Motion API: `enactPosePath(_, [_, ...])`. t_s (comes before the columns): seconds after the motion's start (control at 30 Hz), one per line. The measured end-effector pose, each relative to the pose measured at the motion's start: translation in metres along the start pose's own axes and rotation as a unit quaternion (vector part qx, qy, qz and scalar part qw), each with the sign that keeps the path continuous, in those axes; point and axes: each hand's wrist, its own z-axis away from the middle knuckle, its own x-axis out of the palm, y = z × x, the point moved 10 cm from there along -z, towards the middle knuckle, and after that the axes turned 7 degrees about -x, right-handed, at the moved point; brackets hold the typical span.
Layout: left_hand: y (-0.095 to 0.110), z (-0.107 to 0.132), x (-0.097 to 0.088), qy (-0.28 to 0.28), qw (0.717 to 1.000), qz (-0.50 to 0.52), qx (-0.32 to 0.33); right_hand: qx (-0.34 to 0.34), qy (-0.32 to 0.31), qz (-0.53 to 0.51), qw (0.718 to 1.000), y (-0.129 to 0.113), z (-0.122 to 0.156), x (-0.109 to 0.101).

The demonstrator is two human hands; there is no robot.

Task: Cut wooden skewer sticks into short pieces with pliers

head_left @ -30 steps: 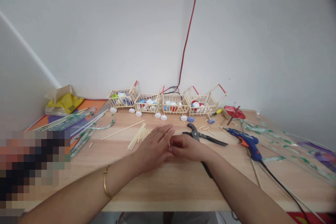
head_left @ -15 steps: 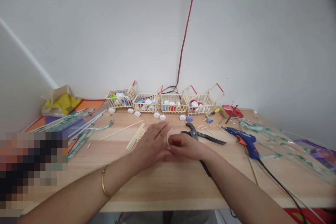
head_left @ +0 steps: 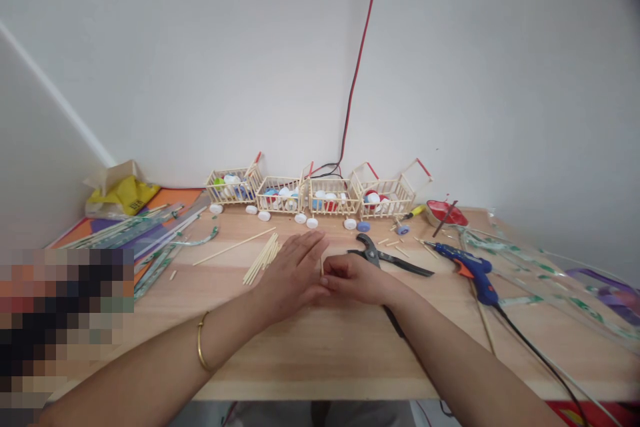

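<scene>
At the middle of the table, my left hand (head_left: 295, 270) lies with its fingers stretched out and close together, palm side down. Its thumb reaches toward the fingertips of my right hand (head_left: 357, 280), which is closed in a pinch. A thin wooden stick (head_left: 322, 267) stands up between the hands, held in my right fingertips; its lower end is hidden. Just left of my left hand is a bundle of wooden sticks (head_left: 261, 259). Behind my right hand lie cutting pliers (head_left: 370, 252) with black handles, one handle partly under my right wrist.
Several miniature stick-built shopping carts (head_left: 333, 197) on bottle-cap wheels line the wall. A blue glue gun (head_left: 475, 270) with its cord lies right, near a red dish (head_left: 447, 215) and a yellow-handled tool (head_left: 416, 211). Plastic strips (head_left: 155, 267) and a yellow bag (head_left: 125, 197) are left.
The view has shifted slightly, so everything sits a little further right. Both hands keep nearly the same pose around the stick.
</scene>
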Motion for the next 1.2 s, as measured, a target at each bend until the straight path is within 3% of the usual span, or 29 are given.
enactPosePath(0.5, [-0.002, 0.0, 0.002, -0.01, 1.0, 0.0, -0.012, 0.006, 0.001, 0.004, 1.0, -0.002, 0.0, -0.001])
enactPosePath(0.77, [-0.003, 0.001, 0.008, -0.018, 1.0, 0.001, -0.004, 0.001, 0.045, -0.006, 0.999, 0.001, -0.002, -0.007])
enactPosePath(1.2, [0.009, 0.002, 0.009, -0.038, 0.999, 0.019, 0.02, -0.01, 0.025, -0.015, 1.0, 0.003, -0.002, -0.001])
